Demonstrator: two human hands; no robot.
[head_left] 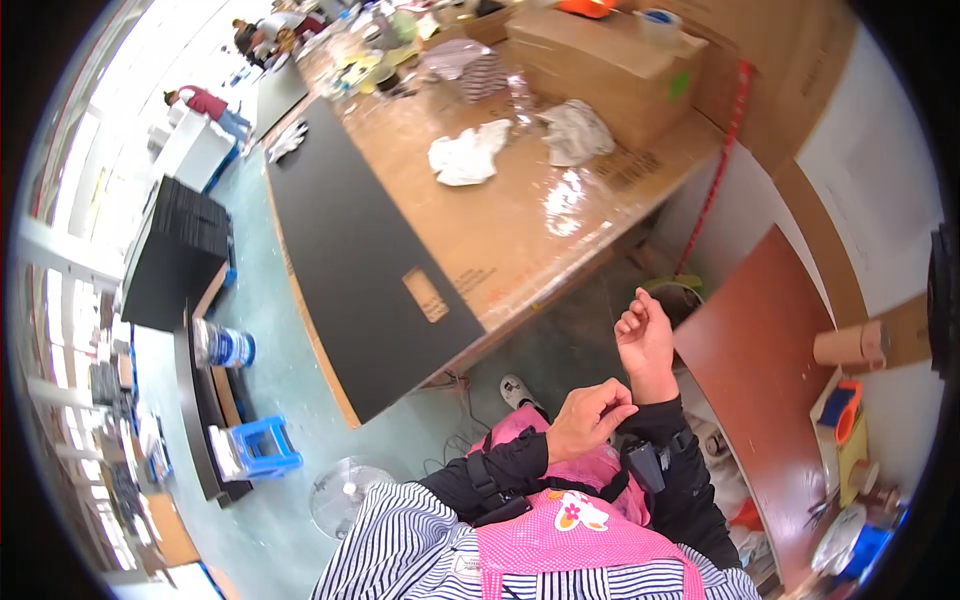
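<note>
My left hand (588, 418) is closed, its thumb and fingers pinched together beside the black cuff (652, 414) of my right sleeve. Whether any cloth is caught between those fingertips, I cannot tell. Raised just beyond it is my right hand (647, 345), its fingers curled in and nothing visible in them. Both hands are in front of my pink apron (585, 535), off the table's near corner. Dark devices are strapped on both forearms, one a grey box (645, 467) on the right. A long black panel (355, 255) with a rectangular cutout lies along the table's left side.
White cloths (470, 153) and a large cardboard box (605, 75) sit on the brown-covered table (480, 235). A reddish-brown board (765, 390) stands at my right. On the left are a blue stool (265, 447), a fan (350, 495) and stacked black panels (178, 250). People work far left.
</note>
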